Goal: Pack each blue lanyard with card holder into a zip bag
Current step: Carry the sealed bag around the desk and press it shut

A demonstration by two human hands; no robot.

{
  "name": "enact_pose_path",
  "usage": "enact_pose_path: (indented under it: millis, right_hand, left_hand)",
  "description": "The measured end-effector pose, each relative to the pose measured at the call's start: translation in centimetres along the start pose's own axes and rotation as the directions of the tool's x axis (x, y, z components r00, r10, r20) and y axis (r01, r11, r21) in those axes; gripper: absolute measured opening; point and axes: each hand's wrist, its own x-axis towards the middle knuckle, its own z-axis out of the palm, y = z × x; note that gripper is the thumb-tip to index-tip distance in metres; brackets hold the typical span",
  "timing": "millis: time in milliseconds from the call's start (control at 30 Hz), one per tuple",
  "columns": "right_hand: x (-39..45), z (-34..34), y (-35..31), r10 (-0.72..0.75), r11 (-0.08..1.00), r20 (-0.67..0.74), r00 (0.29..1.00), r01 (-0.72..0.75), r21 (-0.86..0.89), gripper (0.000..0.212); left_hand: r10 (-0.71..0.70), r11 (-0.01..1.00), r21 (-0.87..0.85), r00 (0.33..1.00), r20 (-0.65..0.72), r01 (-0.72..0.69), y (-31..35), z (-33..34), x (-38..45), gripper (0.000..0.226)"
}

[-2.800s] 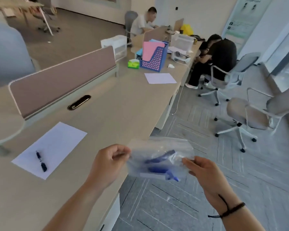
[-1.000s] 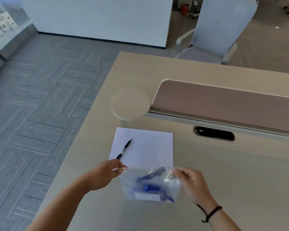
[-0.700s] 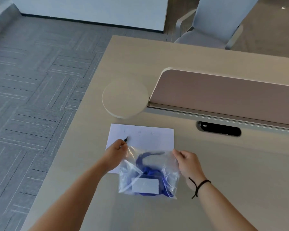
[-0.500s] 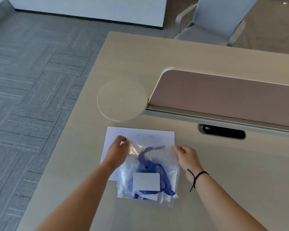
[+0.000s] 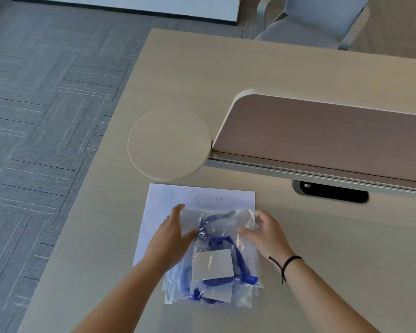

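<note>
Zip bag (image 5: pixel 211 258) on paper (image 5: pixel 202 200) | left hand (image 5: pixel 171 239), right hand (image 5: pixel 264 234) grips open, resting on bag

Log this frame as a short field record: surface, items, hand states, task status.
surface: light wooden desk
items: clear zip bag holding a blue lanyard and white card holder; it seems to lie on another packed bag
underneath: white sheet of paper with handwriting, partly covered
left hand: on the bag's upper left
right hand: on the bag's upper right
hands: both resting on the bag near its top edge
task status: lanyard inside bag; seal state cannot be told
</note>
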Motion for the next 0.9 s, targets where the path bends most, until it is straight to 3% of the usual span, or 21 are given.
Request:
enact_pose_path:
  millis: [167,267,500,700,900]
  right_hand:
    - [-0.7,0.4,-0.7,-0.041,0.998,-0.092,0.995,0.036,-0.059,0.048]
    - [-1.4,0.8,-1.3,-0.033,0.998,-0.159,0.987,0.023,-0.061,0.044]
    - [-3.2,1.1,-1.8,-0.096,0.961,-0.271,0.958,0.018,-0.277,0.042]
    - [-5.4,1.0,-1.2,-0.188,0.893,-0.207,0.96,0.079,-0.443,0.066]
    - [-8.6,-0.1,-1.9,-0.206,0.921,-0.237,0.949,0.106,-0.376,0.06]
  left_hand:
    - [0.075,0.977,0.204,0.994,-0.084,-0.056,0.4,1.6,-0.7,0.055]
    - [0.037,0.957,0.291,0.996,-0.081,-0.012,0.9,2.1,-1.6,0.049]
    - [0.102,0.888,0.456,0.993,-0.065,-0.061,1.0,2.7,-4.0,0.06]
    - [0.082,0.89,0.447,0.996,0.036,-0.089,0.6,2.5,-4.5,0.065]
    - [0.138,0.901,0.416,0.99,-0.011,-0.121,0.7,0.9,-6.8,0.065]
